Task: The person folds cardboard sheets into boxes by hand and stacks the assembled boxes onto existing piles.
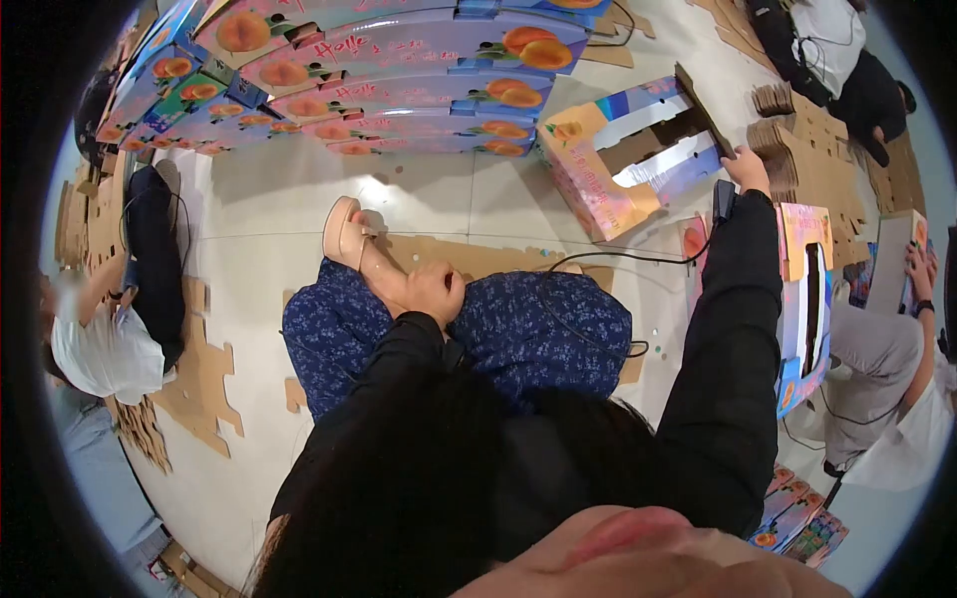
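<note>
My right hand (pixel 746 171) reaches out to the right with its fingers closed on the raised brown edge of a printed cardboard fruit box (pixel 588 184). The box sits tilted on the floor, with a wide opening facing up and peaches printed on its side. My left hand (pixel 435 292) is curled into a fist beside my lower leg, between my knees, and nothing shows in it. A black cable (pixel 638 258) runs from a dark device (pixel 724 199) at my right wrist across my patterned trousers.
Stacked fruit boxes (pixel 399 90) stand in front. Another printed box (pixel 803 299) is at my right. Flat cardboard sheets (pixel 812 169) lie piled beyond it. Co-workers sit at the left (pixel 110 339) and right (pixel 887 369), and another person (pixel 847 60) is farther back.
</note>
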### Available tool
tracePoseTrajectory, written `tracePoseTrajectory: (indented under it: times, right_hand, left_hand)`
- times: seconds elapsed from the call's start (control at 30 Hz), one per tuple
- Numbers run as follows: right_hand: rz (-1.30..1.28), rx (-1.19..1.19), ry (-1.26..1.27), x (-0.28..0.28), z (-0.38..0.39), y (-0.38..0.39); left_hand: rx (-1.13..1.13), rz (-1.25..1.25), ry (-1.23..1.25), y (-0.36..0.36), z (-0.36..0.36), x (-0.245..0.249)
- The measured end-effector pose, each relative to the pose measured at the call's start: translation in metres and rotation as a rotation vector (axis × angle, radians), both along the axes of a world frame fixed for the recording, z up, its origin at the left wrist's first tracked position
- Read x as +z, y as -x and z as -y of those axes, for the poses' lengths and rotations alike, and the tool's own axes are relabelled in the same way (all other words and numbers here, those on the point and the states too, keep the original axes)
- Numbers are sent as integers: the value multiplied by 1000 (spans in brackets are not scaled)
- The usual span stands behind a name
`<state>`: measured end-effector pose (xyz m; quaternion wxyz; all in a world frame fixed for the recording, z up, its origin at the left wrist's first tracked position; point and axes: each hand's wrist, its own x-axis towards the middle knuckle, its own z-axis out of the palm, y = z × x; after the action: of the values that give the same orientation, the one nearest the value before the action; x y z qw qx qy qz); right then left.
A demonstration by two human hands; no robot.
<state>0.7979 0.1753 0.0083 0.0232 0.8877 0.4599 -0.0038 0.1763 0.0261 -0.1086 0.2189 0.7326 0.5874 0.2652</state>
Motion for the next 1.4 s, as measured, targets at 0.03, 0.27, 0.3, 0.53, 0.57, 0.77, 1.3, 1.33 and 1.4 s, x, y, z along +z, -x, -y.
tracePoseTrajectory:
  times: [0.03, 0.27, 0.3, 0.53, 0.57, 0.77, 1.3, 1.33, 1.4]
  right_hand:
    - [-106, -23, 2, -3, -3, 1]
    - [-614, -61, -155, -86, -7, -42]
    - [-620, -88, -175, -88, -7, -41]
    - [-573, -28, -109, -115, -13, -52]
    - [-554, 52, -164, -139, -15, -72]
    - [-151, 119, -82, -108, 10, -9]
    - [-47, -28, 566, -47, -13, 73]
    - [1, -37, 466, -49, -21, 76]
    - [90, -50, 262, -56, -44, 84]
  left_hand:
    - [-3, 6, -6, 0, 0, 3]
    - [-7, -16, -1, -1, 4, 1]
    - [-5, -19, -8, -1, 3, 0]
    - [-3, -11, -13, 1, 4, -8]
    - [-2, -22, -9, 1, 5, -6]
    - [-7, -17, -9, 0, 3, -4]
    - [-15, -37, 3, -1, 4, -2]
    - [-25, -35, 5, 0, 4, -1]
    - [-41, -34, 6, 0, 3, 3]
